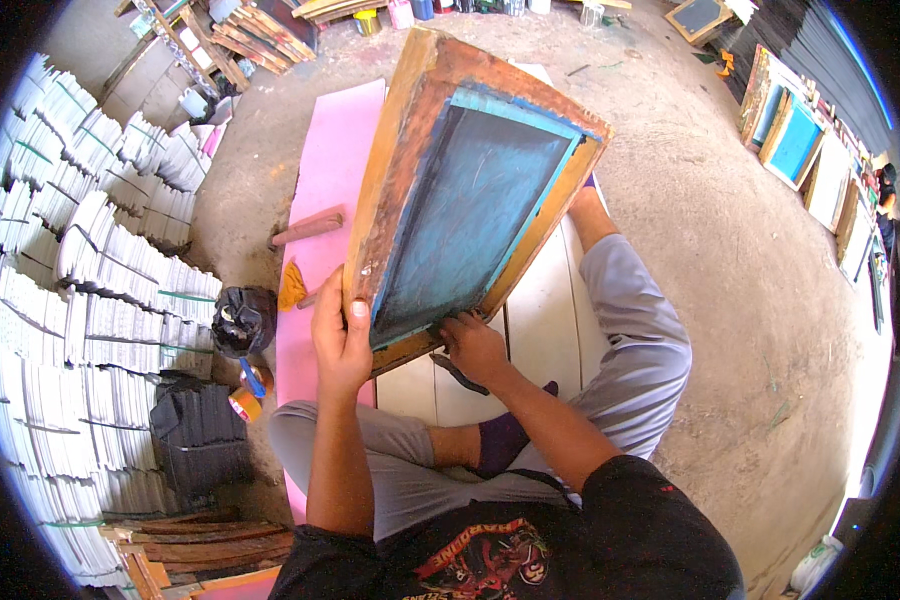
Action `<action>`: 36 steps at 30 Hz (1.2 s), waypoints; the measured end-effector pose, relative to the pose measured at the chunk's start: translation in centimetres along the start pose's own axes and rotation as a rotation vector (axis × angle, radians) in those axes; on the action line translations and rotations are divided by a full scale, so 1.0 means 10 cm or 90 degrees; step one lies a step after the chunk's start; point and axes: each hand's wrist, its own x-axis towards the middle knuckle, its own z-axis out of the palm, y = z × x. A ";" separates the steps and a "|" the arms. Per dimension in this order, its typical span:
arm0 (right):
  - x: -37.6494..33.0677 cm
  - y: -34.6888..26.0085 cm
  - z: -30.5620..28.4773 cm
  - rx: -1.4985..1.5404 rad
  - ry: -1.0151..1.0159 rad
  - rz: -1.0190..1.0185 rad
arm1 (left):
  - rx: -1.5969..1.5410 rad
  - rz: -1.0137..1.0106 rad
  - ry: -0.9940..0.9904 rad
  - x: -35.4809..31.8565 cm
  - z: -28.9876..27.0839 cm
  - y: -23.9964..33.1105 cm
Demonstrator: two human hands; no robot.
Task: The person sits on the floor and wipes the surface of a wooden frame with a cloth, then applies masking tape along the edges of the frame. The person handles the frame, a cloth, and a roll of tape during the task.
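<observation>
A wooden screen-printing frame point(370, 190) with dark blue mesh is raised and tilted in front of me. My left hand point(342, 340) is closed round its left side near the bottom corner, thumb on the front. My right hand point(475, 348) is at the near rail with its fingers curled at the mesh edge; what they grip is hidden. Just below that hand shows a dark curved handle point(458, 374); I cannot tell whether the hand holds it. Under the frame lie pale boards point(540, 320), between my bent legs.
A pink sheet point(330, 150) lies left of the boards, with a wooden-handled tool point(308, 228) and a yellow cloth point(291, 287) on it. Farther left are a black bag point(243, 320), a tape roll point(244, 404) and stacked white bundles point(120, 330). More frames point(794, 140) lean at the right.
</observation>
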 end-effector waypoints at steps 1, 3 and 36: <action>-0.04 0.17 0.13 -0.046 0.006 0.086 | -0.007 0.002 -0.006 0.02 0.02 0.02; -0.03 0.49 0.28 -0.086 -0.044 0.242 | 0.016 -0.001 -0.009 -0.02 -0.01 0.03; 0.08 -1.05 0.09 0.071 0.041 -0.177 | -0.074 -0.034 -0.008 0.09 -0.05 -0.04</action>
